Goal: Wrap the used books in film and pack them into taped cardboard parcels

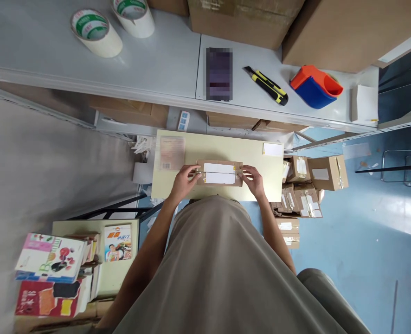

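A small brown cardboard box lies on the pale yellow table in front of me. White paper covers much of its top, and a thin dark line runs lengthwise across it, from one end to the other. My left hand grips the left end, thumb and fingers at the line. At the opposite end my right hand has its thumb and fingers on the box in the same way. A sheet in a clear sleeve rests at the table's left, and a white slip at the back right.
On the grey shelf above the table are tape rolls, a pixelated dark rectangle, a box cutter and a red-blue tape dispenser. Stacked books stand at lower left. Several taped boxes are piled at right.
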Tool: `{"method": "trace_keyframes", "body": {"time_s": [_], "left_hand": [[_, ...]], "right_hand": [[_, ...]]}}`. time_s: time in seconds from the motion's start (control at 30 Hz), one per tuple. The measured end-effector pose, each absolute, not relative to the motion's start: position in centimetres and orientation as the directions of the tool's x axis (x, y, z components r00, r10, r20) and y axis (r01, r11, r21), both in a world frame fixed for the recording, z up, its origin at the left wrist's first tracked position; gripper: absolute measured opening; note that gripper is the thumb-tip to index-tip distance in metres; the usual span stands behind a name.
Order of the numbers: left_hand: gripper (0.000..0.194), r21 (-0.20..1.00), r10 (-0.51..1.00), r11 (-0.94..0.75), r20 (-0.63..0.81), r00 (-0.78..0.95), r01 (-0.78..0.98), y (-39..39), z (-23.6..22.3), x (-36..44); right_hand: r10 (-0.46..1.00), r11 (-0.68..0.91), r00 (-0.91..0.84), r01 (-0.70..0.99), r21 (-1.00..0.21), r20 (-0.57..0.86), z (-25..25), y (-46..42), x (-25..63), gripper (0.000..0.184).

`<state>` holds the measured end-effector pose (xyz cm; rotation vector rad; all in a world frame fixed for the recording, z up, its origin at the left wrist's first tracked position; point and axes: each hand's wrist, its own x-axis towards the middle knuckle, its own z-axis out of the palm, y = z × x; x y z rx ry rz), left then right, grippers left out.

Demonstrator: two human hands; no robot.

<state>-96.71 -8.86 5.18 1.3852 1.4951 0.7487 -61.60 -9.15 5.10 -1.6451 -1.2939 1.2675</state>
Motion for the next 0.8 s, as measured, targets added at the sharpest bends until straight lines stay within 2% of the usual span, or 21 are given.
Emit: {"method": "trace_keyframes", "body": {"time_s": [0.17,0.3,0.4,0.53,0.6,0.7,0.8], "left_hand": [[0.036,0.822,0.992,0.041,-0.099,0.072,0.568,-7.1,7.2,-96.2],[0.031,0.8,0.987,-0.115,0.023,0.161,0.59,-3.6,10.6,-93.2],[0.027,0.78,0.96,-0.247,0.118,0.253,0.575,-0.4,13.8,-89.2],[0.024,0.747,0.883,-0.447,0.28,0.377,0.492,3.8,18.1,-82.8],[0.023,0.719,0.836,-0.531,0.358,0.416,0.448,5.7,19.9,-79.7],[0.022,0.675,0.782,-0.609,0.425,0.456,0.416,8.1,22.1,-75.6],[0.023,0.65,0.755,-0.643,0.453,0.474,0.404,9.7,23.7,-72.7]], "right_hand": [[0.975,-0.22,0.048,0.306,-0.926,-0.216,6.5,-8.1,-60.7,0.055],[0.996,-0.078,0.064,0.351,-0.933,-0.059,9.1,-5.4,-58.8,0.057],[0.992,0.053,0.078,0.45,-0.891,0.098,11.9,-2.3,-56.7,0.06],[0.933,0.228,0.07,0.644,-0.73,0.353,16.2,2.3,-53.3,0.052],[0.9,0.268,0.04,0.737,-0.621,0.435,18.3,4.6,-51.6,0.049],[0.888,0.242,0.004,0.845,-0.476,0.459,20.5,8.0,-49.4,0.05],[0.904,0.185,-0.006,0.906,-0.381,0.427,21.5,11.2,-48.0,0.051]]}}
